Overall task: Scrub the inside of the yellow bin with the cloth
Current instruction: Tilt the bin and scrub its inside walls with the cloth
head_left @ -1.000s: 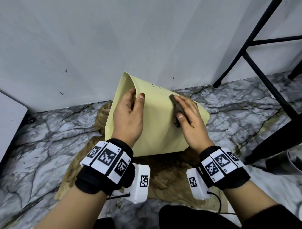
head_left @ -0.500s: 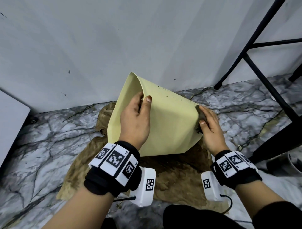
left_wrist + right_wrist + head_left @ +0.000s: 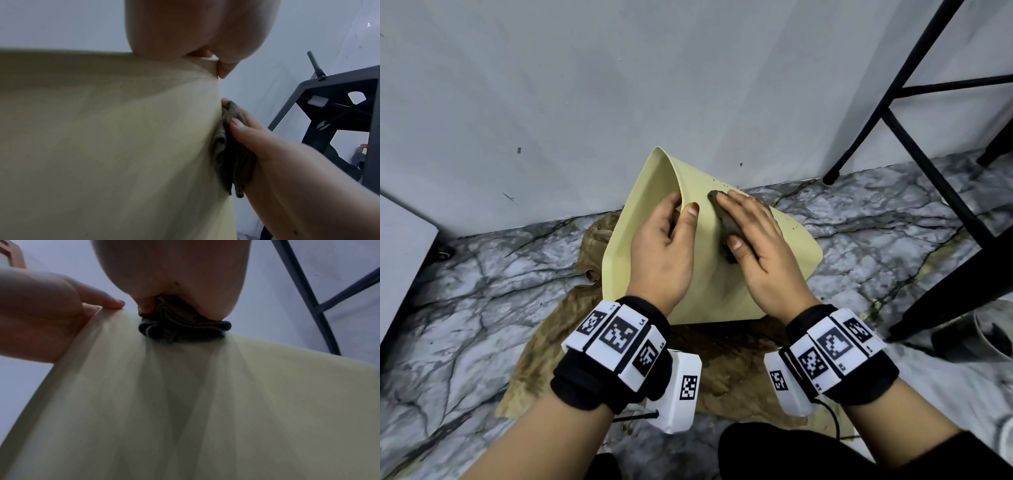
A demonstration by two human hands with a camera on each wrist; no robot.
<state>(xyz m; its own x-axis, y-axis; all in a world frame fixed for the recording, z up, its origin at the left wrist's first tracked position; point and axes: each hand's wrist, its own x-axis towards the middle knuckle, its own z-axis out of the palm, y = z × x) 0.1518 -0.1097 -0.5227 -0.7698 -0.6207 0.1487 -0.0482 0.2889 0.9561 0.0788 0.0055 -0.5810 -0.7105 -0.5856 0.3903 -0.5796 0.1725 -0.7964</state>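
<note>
The yellow bin lies tilted on the floor with its mouth up and to the left. My left hand grips the rim, fingers inside and thumb on the outer wall. My right hand holds a wadded dark cloth and presses it on the outer wall close to the rim. The left wrist view shows the cloth bunched under the right hand against the bin. The right wrist view shows the cloth on the bin. The bin's inside is mostly hidden.
A brown stained sheet lies under the bin on the marble floor. A white wall stands right behind. A black metal frame rises at the right, with a grey container near its foot. A pale panel sits at the left.
My right hand slid the cloth out to the bin's right end, then back up the outer wall towards the rim. The left hand kept its grip on the rim.
</note>
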